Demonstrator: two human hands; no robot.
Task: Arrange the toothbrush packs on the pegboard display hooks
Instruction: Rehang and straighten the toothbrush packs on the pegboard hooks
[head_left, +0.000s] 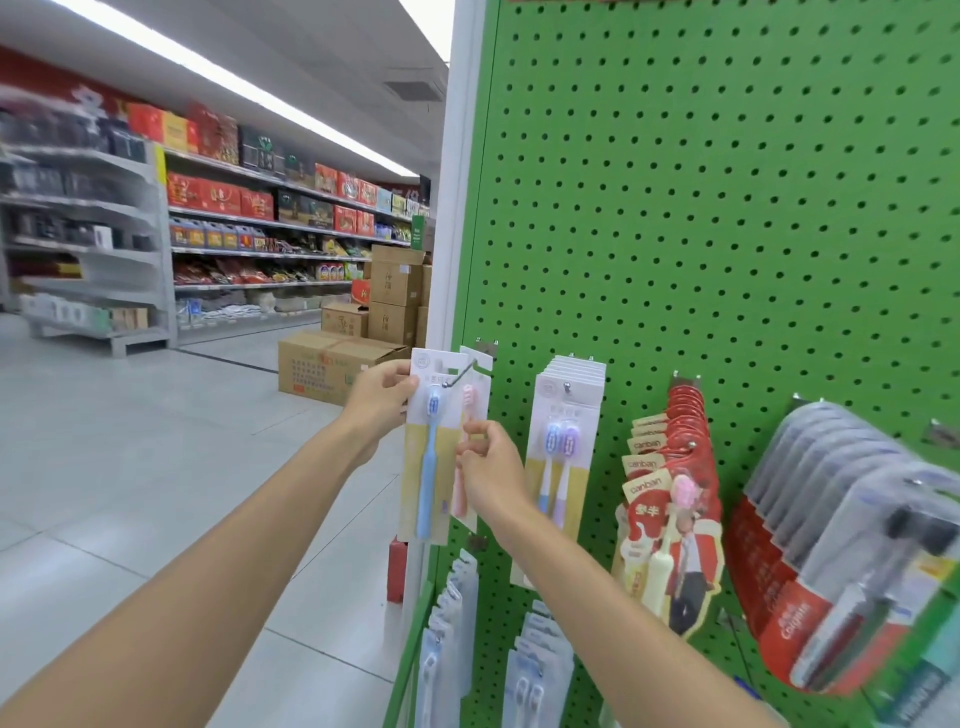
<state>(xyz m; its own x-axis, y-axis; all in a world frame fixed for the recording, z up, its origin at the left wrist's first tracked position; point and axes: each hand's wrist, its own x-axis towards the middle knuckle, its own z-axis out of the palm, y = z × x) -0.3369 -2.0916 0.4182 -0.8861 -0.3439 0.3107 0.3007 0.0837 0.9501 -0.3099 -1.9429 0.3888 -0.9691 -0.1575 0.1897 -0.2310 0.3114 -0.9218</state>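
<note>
seemingly, neighbouring packs (563, 447) are hung; one blue-and-pink toothbrush pack (434, 467) is pinched by left hand (382, 395) and right hand (493, 470) fingers (477, 427) at the hook (460, 375) tip, not yet threaded.

Green pegboard (727, 208) dotted with dark holes, blue and pink toothbrush pack (441, 447), seemingly red boxes (218, 195)

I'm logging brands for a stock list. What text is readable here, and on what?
"canban": tabs of the cream-and-red packs.
"Colgate": red card of the clear-blister packs.
Too blurred to read: print on the blue-and-pink brush pack, purple-brush packs, floor cartons.
</note>
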